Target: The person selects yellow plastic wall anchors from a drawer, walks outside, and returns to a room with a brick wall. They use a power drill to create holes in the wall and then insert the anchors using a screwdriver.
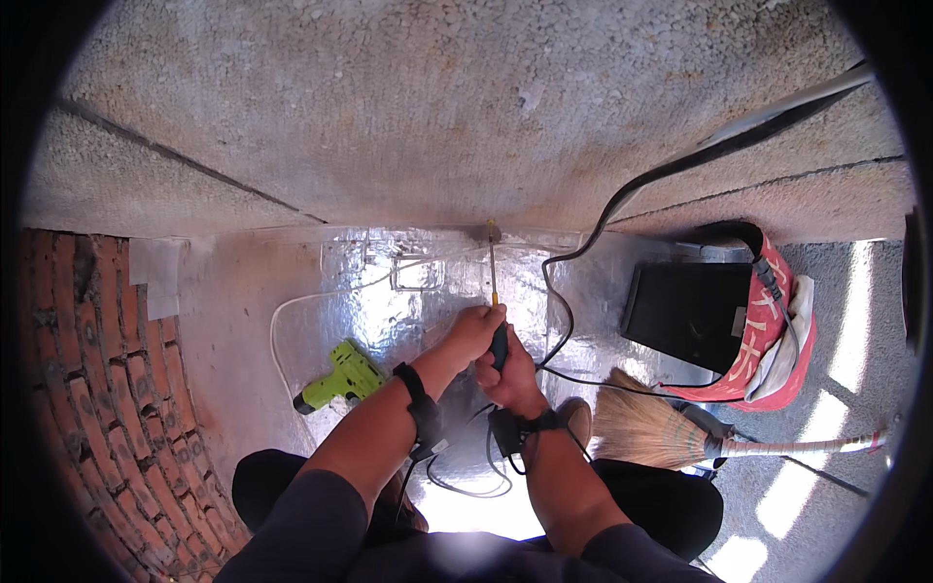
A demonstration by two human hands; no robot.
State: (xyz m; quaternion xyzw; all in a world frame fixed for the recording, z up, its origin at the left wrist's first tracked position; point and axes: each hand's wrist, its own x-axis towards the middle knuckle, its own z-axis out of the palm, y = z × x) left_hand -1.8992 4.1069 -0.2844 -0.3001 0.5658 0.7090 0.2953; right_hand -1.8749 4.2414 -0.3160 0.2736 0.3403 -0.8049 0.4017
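A long screwdriver (pixel 493 267) with a thin metal shaft, a yellow collar and a dark handle points away from me. Its tip meets a small yellowish spot (pixel 493 227) low on the rough wall; whether that is a plug or a hole I cannot tell. My left hand (pixel 472 331) is closed around the collar end of the screwdriver. Behind it, my right hand (pixel 511 377) wraps the dark handle. Left of my hands, a lime-green cordless drill (pixel 352 373) lies on the shiny silver surface (pixel 374 311).
A black cable (pixel 622 199) runs down the wall beside my hands, and a thin white cable (pixel 292 301) curves at left. On the right are a red bag (pixel 777 340), a black flat box (pixel 685 311) and a straw broom (pixel 646 428). A brick wall (pixel 126 389) borders the left.
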